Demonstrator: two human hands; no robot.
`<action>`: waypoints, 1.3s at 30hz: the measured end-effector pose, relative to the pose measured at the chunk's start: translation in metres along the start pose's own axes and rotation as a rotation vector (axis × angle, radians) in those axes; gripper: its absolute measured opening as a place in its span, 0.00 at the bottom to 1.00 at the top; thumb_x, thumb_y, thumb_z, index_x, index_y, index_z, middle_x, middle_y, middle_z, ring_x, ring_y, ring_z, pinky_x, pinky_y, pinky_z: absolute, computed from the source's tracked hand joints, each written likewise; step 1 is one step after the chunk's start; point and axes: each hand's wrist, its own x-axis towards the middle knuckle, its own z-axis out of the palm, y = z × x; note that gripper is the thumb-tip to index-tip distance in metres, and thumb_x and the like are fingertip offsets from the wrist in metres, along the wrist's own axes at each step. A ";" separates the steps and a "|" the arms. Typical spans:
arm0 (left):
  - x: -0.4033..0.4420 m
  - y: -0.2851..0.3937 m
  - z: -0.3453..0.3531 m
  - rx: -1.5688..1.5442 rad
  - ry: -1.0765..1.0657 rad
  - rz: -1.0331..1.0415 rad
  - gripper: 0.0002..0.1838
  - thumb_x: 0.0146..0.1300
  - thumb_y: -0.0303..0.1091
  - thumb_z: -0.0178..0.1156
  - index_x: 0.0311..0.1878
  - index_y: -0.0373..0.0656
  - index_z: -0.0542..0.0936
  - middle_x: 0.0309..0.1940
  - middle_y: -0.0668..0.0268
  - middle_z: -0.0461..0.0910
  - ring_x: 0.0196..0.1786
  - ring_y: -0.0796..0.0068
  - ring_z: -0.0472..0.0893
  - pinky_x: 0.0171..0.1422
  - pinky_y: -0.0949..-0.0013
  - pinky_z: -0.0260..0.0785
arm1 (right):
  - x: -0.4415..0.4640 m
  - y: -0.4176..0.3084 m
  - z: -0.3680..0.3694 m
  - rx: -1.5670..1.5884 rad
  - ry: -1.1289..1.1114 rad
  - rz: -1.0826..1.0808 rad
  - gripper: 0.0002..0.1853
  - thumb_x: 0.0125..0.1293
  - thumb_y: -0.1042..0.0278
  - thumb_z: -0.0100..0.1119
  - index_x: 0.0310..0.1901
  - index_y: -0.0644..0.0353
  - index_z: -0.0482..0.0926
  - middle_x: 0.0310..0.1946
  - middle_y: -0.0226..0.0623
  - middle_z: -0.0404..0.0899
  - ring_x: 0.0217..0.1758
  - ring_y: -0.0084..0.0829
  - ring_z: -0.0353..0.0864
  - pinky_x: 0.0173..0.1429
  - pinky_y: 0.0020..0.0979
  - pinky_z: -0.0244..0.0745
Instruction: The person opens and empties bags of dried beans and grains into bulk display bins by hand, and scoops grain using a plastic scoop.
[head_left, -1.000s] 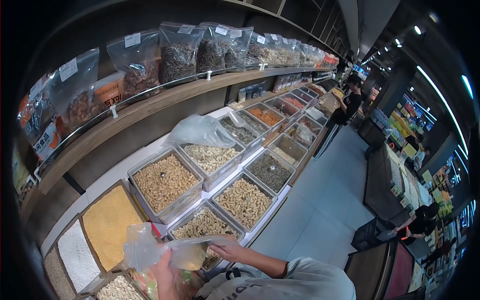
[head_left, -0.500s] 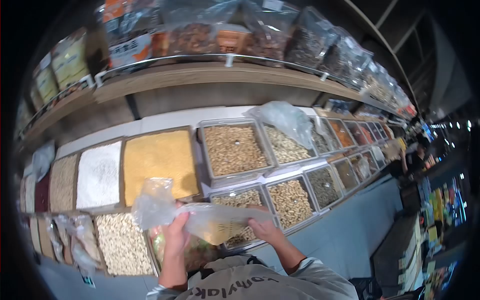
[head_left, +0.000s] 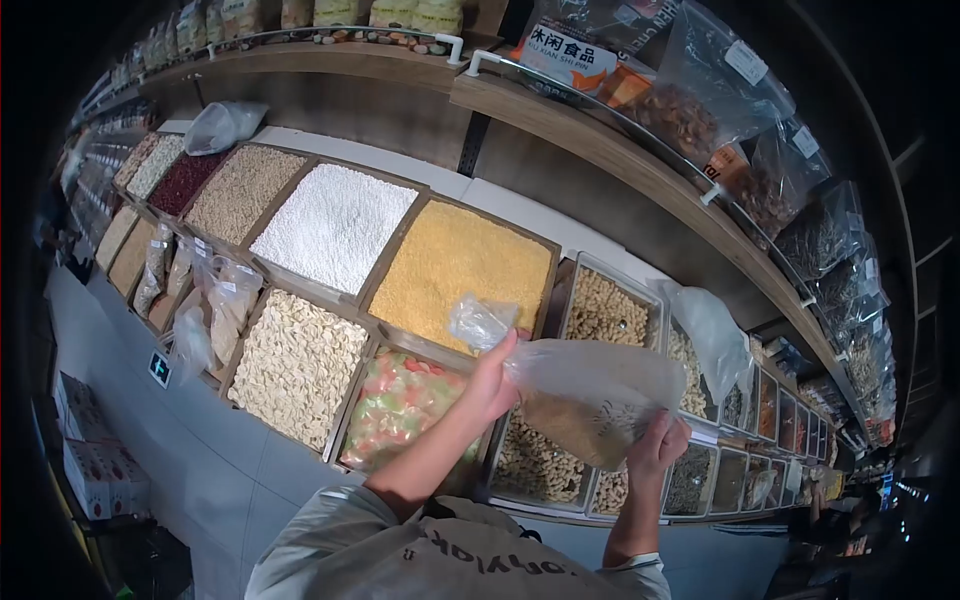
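Observation:
A translucent plastic bag [head_left: 590, 385] with tan contents at its bottom is stretched between my two hands. My left hand [head_left: 495, 375] is closed on its gathered end, and a crumpled flap of plastic sticks out over the bin of yellow grain [head_left: 462, 262]. At the bag's other end, my right hand [head_left: 660, 440] grips the edge with curled fingers. Beneath the bag are clear bins of peanuts [head_left: 540, 462], partly hidden. A bin of red and green wrapped pieces [head_left: 400, 405] lies below my left forearm.
Bins of white grain [head_left: 335, 225], pale flakes [head_left: 300, 365] and dark red beans [head_left: 192, 182] run to the left. Above is a wooden shelf [head_left: 600, 150] with bagged goods. Boxes [head_left: 105, 475] stand on the floor at lower left. A person [head_left: 840, 520] is at far right.
The view has swung left along the bins, so the grain bins now sit nearer the middle. Both hands still hold the bag, which now slants down toward my right hand.

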 end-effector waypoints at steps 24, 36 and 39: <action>0.078 0.055 -0.008 -0.154 -0.141 0.009 0.28 0.63 0.44 0.64 0.60 0.39 0.70 0.56 0.58 0.75 0.61 0.59 0.73 0.69 0.53 0.64 | 0.109 -0.055 0.067 0.228 0.302 0.143 0.25 0.76 0.60 0.45 0.18 0.60 0.63 0.15 0.21 0.61 0.22 0.14 0.55 0.27 0.25 0.48; 0.099 0.093 -0.001 -0.183 -0.093 -0.068 0.30 0.62 0.44 0.63 0.62 0.40 0.68 0.58 0.58 0.74 0.63 0.59 0.72 0.71 0.51 0.62 | 0.107 -0.078 0.084 0.028 0.314 0.021 0.26 0.77 0.60 0.44 0.17 0.60 0.62 0.14 0.21 0.61 0.22 0.14 0.54 0.26 0.25 0.47; 0.100 0.092 -0.003 -0.255 -0.013 -0.044 0.32 0.61 0.44 0.65 0.64 0.40 0.67 0.59 0.58 0.73 0.64 0.58 0.71 0.71 0.51 0.61 | 0.113 -0.092 0.095 0.100 0.357 0.084 0.26 0.77 0.59 0.44 0.19 0.62 0.66 0.17 0.23 0.66 0.22 0.14 0.58 0.27 0.23 0.52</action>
